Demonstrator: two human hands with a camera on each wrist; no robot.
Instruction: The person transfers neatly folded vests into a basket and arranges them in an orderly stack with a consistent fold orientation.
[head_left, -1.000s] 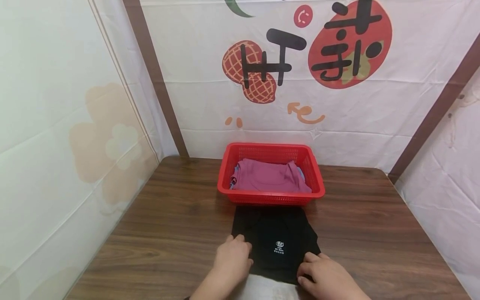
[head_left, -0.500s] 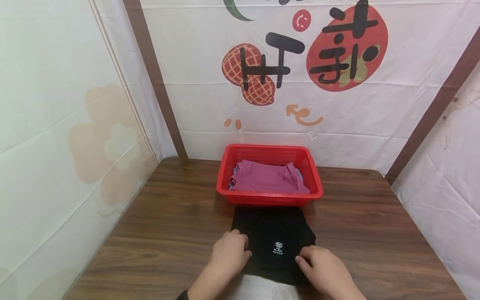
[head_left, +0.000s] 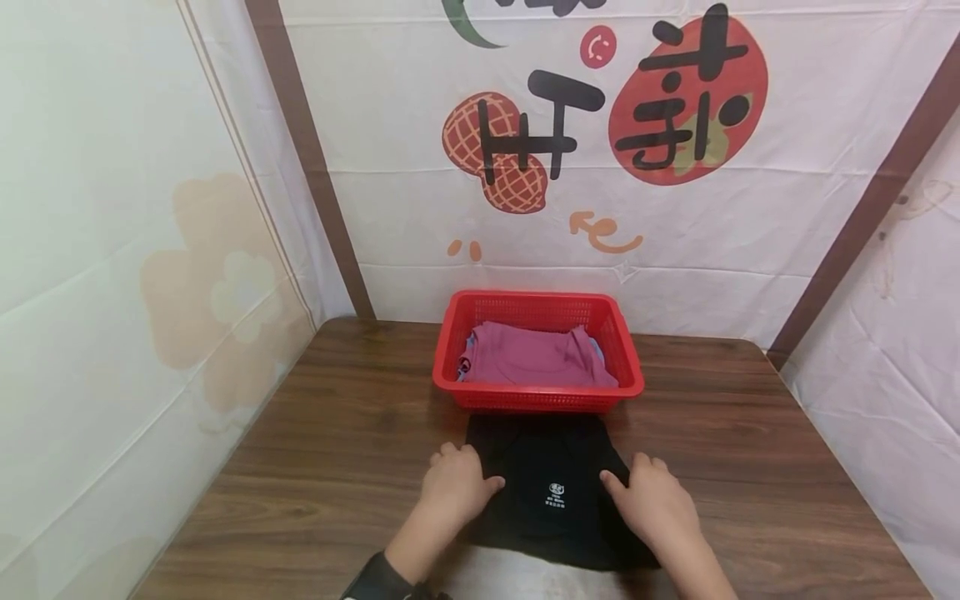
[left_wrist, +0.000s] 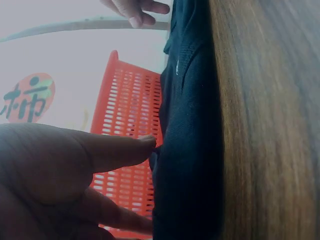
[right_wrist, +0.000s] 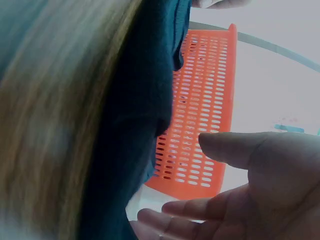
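A black garment (head_left: pixel 536 521), perhaps a shirt, lies folded flat on the table with a small white print near its middle. My left hand (head_left: pixel 452 483) is at its left edge, fingers extended. In the left wrist view, the thumb (left_wrist: pixel 125 152) reaches the top of the black cloth (left_wrist: pixel 192 130). Over the garment's right edge is my right hand (head_left: pixel 656 500), thumb and fingers spread. The right wrist view shows that thumb (right_wrist: pixel 227 145) apart from the fabric (right_wrist: pixel 135 100), while the other fingers (right_wrist: pixel 185 212) extend beside it.
A red plastic basket (head_left: pixel 538 398) stands just behind the garment, holding a folded mauve cloth (head_left: pixel 536 357) and some blue cloth under it. Around them spreads the wooden table (head_left: pixel 337 467). White printed fabric (head_left: pixel 390 167) hangs behind and at both sides.
Both hands have moved forward along the garment's sides, and their fingers have spread. The garment's near right corner now extends farther right. The basket stays put, and the view has shifted slightly.
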